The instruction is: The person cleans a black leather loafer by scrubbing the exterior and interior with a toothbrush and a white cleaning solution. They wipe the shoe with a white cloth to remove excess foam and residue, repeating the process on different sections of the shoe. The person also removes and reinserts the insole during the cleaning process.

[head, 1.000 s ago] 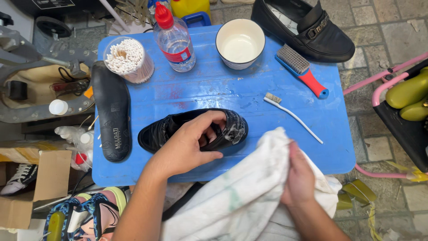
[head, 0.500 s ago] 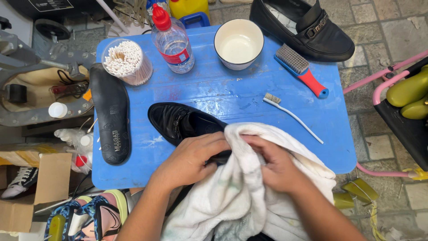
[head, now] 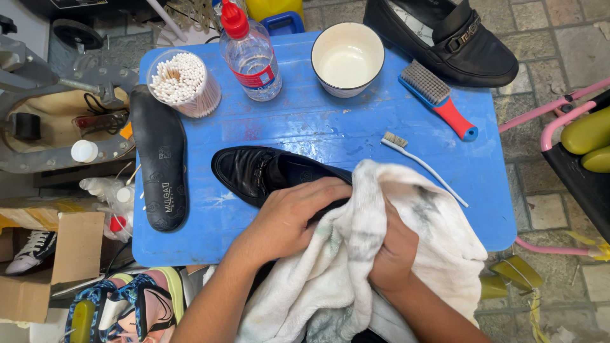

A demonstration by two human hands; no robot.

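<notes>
Shoe wiped with towel on blue table.
Left hand [head: 289,219] clamps the black shoe [head: 267,173] mid-table; right hand [head: 395,248] bunches the towel [head: 419,222] against its heel. Advise firm hold, short strokes, clean towel patch.

The heel half of the black loafer [head: 267,173] lies hidden under the white towel [head: 387,254] and the left hand [head: 289,219]. The right hand [head: 394,251] sinks into the towel's folds, fingers unseen. The towel's lower part runs off the bottom edge.
</notes>
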